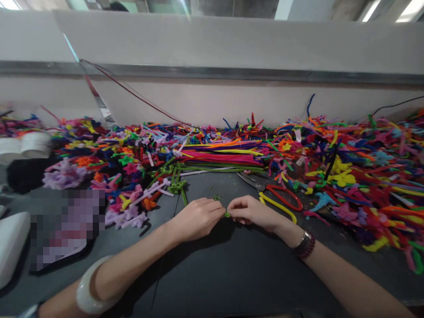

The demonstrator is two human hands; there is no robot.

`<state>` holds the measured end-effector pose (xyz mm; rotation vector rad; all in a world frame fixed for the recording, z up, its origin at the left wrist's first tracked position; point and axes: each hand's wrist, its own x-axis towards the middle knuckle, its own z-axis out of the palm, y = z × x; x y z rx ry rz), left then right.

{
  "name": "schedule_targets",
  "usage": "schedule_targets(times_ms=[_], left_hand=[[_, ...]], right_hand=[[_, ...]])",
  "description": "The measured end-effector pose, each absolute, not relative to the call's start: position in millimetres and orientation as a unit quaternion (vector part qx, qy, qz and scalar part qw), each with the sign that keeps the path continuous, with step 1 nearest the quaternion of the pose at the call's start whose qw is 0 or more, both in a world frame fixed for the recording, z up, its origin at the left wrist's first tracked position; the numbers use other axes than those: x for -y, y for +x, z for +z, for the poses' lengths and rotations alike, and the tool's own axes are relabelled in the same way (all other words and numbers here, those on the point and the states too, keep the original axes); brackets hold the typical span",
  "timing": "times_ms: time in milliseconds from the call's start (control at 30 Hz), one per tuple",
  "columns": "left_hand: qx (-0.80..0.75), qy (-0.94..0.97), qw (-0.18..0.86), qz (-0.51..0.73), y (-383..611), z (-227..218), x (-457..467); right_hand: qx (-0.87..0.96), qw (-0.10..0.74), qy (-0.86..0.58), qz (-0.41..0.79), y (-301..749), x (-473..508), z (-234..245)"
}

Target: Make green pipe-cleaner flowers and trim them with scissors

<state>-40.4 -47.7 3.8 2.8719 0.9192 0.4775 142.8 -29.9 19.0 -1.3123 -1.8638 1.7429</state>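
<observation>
The left hand and the right hand meet above the dark worktable. Both are narrow, and their fingertips pinch one small green pipe cleaner piece between them. Just beyond the hands lie some tiny green bits. To the far right of the hands are scissors with red handles, and many colourful pipe cleaner shapes lie in a long heap along the far side.
</observation>
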Motion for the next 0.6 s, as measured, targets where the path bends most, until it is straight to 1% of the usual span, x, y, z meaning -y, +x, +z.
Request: schedule_targets(times_ms=[33, 100, 167, 200, 233, 267, 300, 333, 367, 433, 533, 600], left_hand=[[-0.318, 0.928, 0.089, 0.172, -39.8, 5.4, 47.7], [-0.365, 0.878, 0.223, 0.217, -39.2, 8.3, 46.4], [-0.404, 0.788, 0.402, 0.233, -39.6, 10.3, 43.5], [-0.406, 0.735, 0.497, 0.220, -40.1, 10.8, 41.8], [-0.403, 0.683, 0.570, 0.213, -40.5, 10.9, 40.3], [-0.394, 0.645, 0.622, 0.206, -40.8, 10.9, 39.1], [-0.387, 0.627, 0.646, 0.202, -40.8, 10.8, 38.4], [-0.384, 0.632, 0.641, 0.206, -40.5, 10.8, 38.3], [-0.387, 0.658, 0.609, 0.216, -39.9, 10.9, 38.8], [-0.396, 0.743, 0.479, 0.248, -38.4, 11.0, 41.1], [-0.370, 0.848, 0.262, 0.274, -37.9, 9.3, 45.1], [-0.340, 0.890, 0.171, 0.250, -39.4, 6.3, 46.5]], right_hand=[[0.671, 0.154, -0.442, 0.575, 142.3, 30.9, 18.6], [0.735, 0.202, -0.419, 0.493, 141.6, 33.4, 17.6], [0.799, 0.248, -0.388, 0.387, 141.8, 36.3, 16.6], [0.827, 0.265, -0.364, 0.336, 142.3, 37.5, 16.2], [0.850, 0.277, -0.338, 0.294, 142.9, 38.3, 15.8], [0.868, 0.284, -0.312, 0.263, 143.7, 38.8, 15.5], [0.877, 0.286, -0.297, 0.245, 144.5, 38.9, 15.2], [0.880, 0.285, -0.297, 0.240, 145.1, 38.5, 15.1], [0.875, 0.278, -0.310, 0.248, 145.5, 37.8, 15.1], [0.844, 0.258, -0.357, 0.306, 145.3, 35.8, 15.4], [0.761, 0.233, -0.413, 0.442, 143.6, 33.1, 16.6], [0.702, 0.201, -0.438, 0.525, 142.8, 32.0, 17.6]])
